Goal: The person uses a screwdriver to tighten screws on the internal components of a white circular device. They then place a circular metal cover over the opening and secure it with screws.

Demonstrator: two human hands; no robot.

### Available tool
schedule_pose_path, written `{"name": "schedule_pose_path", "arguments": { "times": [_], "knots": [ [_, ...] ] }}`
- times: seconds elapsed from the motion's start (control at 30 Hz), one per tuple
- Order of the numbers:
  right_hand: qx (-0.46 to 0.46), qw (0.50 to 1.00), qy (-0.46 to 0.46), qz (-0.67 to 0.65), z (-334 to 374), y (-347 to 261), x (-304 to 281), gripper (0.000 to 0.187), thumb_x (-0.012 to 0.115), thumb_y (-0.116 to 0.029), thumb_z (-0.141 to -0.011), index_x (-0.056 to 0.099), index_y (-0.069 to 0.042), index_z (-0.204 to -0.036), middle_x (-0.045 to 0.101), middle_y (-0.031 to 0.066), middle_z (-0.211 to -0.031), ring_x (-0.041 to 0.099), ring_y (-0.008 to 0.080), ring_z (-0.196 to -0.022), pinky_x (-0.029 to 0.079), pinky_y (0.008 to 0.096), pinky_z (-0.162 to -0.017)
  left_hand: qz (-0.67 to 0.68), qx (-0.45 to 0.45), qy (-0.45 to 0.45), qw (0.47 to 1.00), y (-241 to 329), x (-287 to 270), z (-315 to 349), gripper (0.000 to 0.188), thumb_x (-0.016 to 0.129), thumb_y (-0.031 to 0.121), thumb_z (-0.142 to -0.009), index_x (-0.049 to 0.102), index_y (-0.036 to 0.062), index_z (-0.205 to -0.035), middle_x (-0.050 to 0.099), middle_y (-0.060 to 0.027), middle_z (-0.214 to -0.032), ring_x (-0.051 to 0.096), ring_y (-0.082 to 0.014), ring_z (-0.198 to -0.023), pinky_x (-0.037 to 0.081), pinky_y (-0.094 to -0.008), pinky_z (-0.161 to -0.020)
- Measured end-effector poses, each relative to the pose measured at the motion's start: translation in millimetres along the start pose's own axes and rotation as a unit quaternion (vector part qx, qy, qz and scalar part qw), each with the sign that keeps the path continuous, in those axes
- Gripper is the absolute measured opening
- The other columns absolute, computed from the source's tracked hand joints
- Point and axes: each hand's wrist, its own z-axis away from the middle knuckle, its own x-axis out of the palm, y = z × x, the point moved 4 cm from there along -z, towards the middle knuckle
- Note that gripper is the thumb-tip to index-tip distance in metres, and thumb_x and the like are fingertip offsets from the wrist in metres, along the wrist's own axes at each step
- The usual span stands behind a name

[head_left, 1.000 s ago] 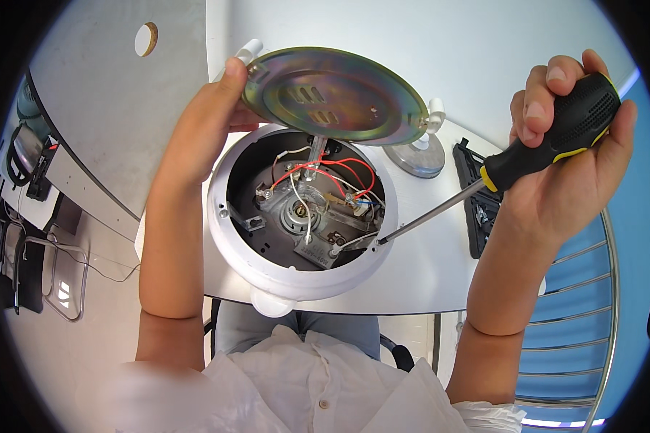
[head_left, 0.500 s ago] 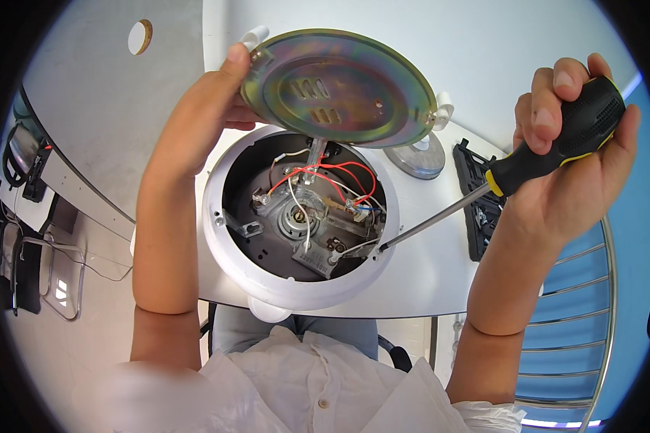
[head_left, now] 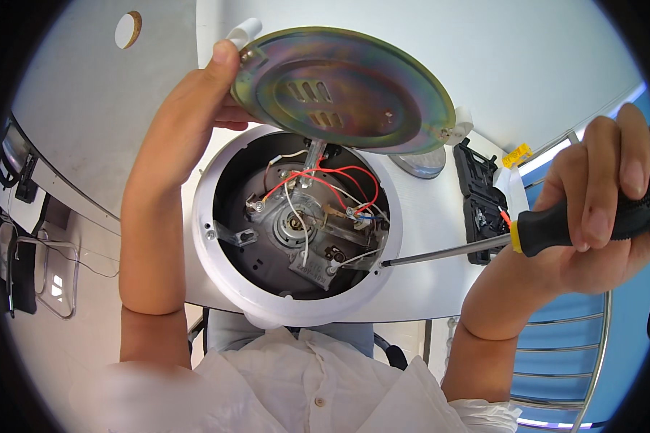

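My left hand (head_left: 202,94) grips the left rim of a round metal cover plate (head_left: 339,94), holding it tilted up above a white round appliance housing (head_left: 208,270). The plate has slots and white feet at its edge. Inside the open housing I see a motor (head_left: 293,224), red wires (head_left: 339,173), white wires and a metal block. In my right hand (head_left: 592,195) is a black and yellow screwdriver (head_left: 448,251), held by its handle, with its tip at the housing's right rim. Whether the tip sits on a screw I cannot tell.
A clear round lid (head_left: 422,163) lies behind the housing, partly hidden by the plate. To the right, a black tool case (head_left: 477,191) lies open on the white table (head_left: 426,289), beside a yellow object (head_left: 516,155). Metal rails (head_left: 556,375) stand at lower right.
My right hand has swung lower and further right, so the screwdriver now lies flatter, its tip still at the housing's rim. The plate, still in my left hand, has shifted slightly.
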Motion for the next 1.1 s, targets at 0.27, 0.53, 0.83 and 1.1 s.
{"name": "schedule_pose_path", "arguments": {
  "times": [0.27,0.53,0.83,1.1],
  "knots": [
    [0.012,0.998,0.032,0.053,-7.8,1.5,-2.0,0.040,0.048,-0.027,-0.093,0.040,0.005,-0.117,0.044,0.0129,-0.095,0.043,0.0177,-0.069,0.039,0.0264,-0.055,0.019,0.007,-0.051,0.999,-5.8,-5.2,1.2,0.072,0.031,0.060,-0.094,0.055,-0.0034,-0.117,0.067,-0.0142,-0.097,0.065,-0.0217,-0.090,0.048,-0.0318,-0.077],
    [0.028,0.995,0.055,0.082,-1.6,5.0,1.5,0.043,0.049,-0.026,-0.094,0.036,0.004,-0.122,0.043,0.0122,-0.100,0.044,0.0183,-0.075,0.040,0.0273,-0.059,0.038,0.001,-0.017,0.999,-1.7,-2.7,1.9,0.077,0.039,0.067,-0.088,0.064,-0.0040,-0.103,0.066,-0.0144,-0.094,0.062,-0.0202,-0.087,0.048,-0.0314,-0.080],
    [0.059,0.989,0.090,0.103,-1.4,0.4,7.4,0.045,0.046,-0.028,-0.096,0.034,0.004,-0.126,0.043,0.0109,-0.102,0.043,0.0175,-0.075,0.039,0.0284,-0.062,0.088,0.130,-0.155,0.975,-12.8,1.7,32.4,0.073,0.041,0.061,-0.090,0.053,-0.0039,-0.122,0.057,-0.0158,-0.121,0.053,-0.0245,-0.111,0.033,-0.0378,-0.101],
    [0.053,0.997,0.006,0.057,-3.6,5.2,0.5,0.038,0.043,-0.027,-0.097,0.040,0.003,-0.121,0.043,0.0101,-0.093,0.040,0.0134,-0.066,0.036,0.0251,-0.055,-0.088,0.288,0.114,0.947,21.8,7.3,133.3,0.026,0.054,0.025,-0.089,0.058,0.0034,-0.103,0.053,-0.0159,-0.118,0.055,-0.0289,-0.106,0.043,-0.0446,-0.091]
  ]
}}
